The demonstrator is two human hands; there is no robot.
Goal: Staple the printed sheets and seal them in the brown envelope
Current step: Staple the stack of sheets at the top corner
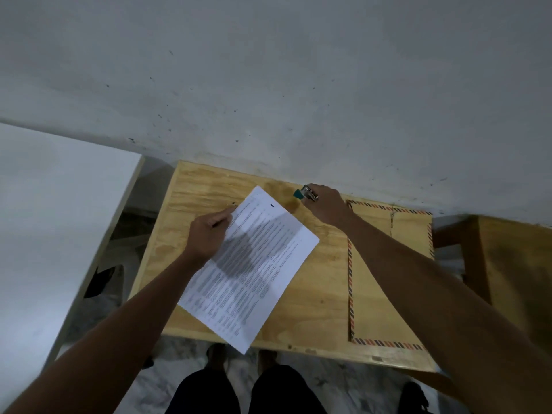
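Observation:
The printed sheets [254, 264] lie tilted on the plywood table [316, 282], their lower corner hanging over the front edge. My left hand [209, 231] presses on their upper left edge, index finger stretched along it. Near the table's far edge, my right hand [327, 206] grips a small metal stapler with a green end [304, 194], just right of the sheets' top corner. The brown envelope [385, 282] with its red and blue striped border lies flat on the table's right side, partly under my right forearm.
A grey wall stands right behind the table. A white board [53, 222] sits to the left, with a gap and dark clutter between. Another wooden piece [507, 264] stands at the right. My legs and feet are below the table's front edge.

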